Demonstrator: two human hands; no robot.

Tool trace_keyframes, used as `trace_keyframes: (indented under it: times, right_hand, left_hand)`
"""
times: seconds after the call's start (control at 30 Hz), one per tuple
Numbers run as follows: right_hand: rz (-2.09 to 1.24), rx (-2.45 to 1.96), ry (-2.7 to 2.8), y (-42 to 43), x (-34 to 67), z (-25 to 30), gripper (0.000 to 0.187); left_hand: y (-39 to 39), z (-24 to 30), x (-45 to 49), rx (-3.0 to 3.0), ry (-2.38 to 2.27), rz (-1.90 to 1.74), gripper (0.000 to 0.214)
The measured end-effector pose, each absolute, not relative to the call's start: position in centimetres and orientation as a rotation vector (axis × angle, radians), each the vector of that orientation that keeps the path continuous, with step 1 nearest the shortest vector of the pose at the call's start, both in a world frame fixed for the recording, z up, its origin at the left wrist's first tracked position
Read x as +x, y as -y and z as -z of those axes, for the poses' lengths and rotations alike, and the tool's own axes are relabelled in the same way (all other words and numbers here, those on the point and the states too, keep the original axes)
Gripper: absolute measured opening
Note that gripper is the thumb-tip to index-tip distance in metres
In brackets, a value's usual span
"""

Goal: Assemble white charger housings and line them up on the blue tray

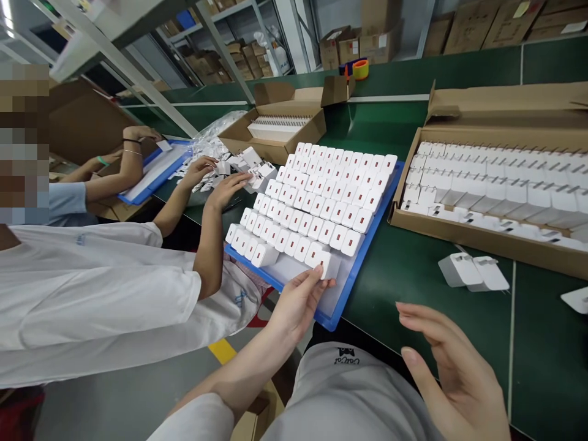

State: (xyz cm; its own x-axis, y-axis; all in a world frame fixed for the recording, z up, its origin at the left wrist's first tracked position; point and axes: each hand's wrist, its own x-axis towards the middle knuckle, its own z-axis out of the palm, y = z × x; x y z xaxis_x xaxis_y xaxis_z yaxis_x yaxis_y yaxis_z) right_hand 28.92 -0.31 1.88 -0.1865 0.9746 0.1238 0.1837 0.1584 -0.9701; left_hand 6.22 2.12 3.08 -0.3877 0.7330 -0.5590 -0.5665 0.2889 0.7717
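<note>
My left hand point(298, 303) pinches a white wall charger point(325, 263) between thumb and fingers at the near edge of a blue-rimmed tray point(339, 309). Rows of similar white chargers point(316, 190) fill most of that tray, each showing a small orange-brown slot on its upward face. My right hand point(454, 373) hovers over the near table edge, fingers apart and holding nothing. Beyond it, two white chargers point(473, 271) lie side by side on the green table, their prongs partly visible. A cardboard box point(468, 240) at right holds tightly packed chargers, many with prongs up.
At left, a co-worker's hands point(227, 190) are at a heap of loose white pieces point(252, 160). Another person's arm point(131, 162) reaches over a second blue tray point(151, 174). An open carton point(294, 138) and tape rolls point(361, 68) sit farther back. A white piece point(576, 300) lies at far right.
</note>
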Motion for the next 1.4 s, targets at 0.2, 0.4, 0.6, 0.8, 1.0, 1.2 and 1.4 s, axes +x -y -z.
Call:
trace_keyframes:
  times: [0.2,0.4,0.6,0.8,1.0,1.2,1.4]
  right_hand:
    - [-1.117,-1.141,1.573,0.3,29.0,-2.0,0.018]
    - [-1.029,-1.076,1.656,-0.1,29.6,-0.8,0.019]
    - [-0.976,-1.003,1.73,-0.4,29.7,-0.3,0.022]
    - [-0.992,-1.019,1.77,-0.2,29.8,-0.1,0.024]
    - [-0.992,-1.01,1.812,-0.2,29.8,0.0,0.025]
    - [-0.688,-1.276,1.809,-2.7,32.4,0.6,0.024]
    - [-0.225,-1.618,1.739,-6.0,34.8,2.5,0.037]
  left_hand:
    - [-2.2,-2.8,7.0,0.133,-1.396,-1.445,0.024]
    - [-2.0,-3.3,7.1,0.085,-1.451,-1.478,0.021]
    - [-1.9,-2.6,7.5,0.116,-1.457,-1.529,0.024]
    - [-2.4,-2.1,7.4,0.099,-1.423,-1.59,0.041]
    - [-2.5,-2.3,6.7,0.175,-1.362,-1.496,0.034]
    - [-0.7,-3.1,6.9,0.163,-1.364,-1.244,0.026]
    - [-2.4,-5.0,9.9,0.655,-1.099,-0.87,0.024]
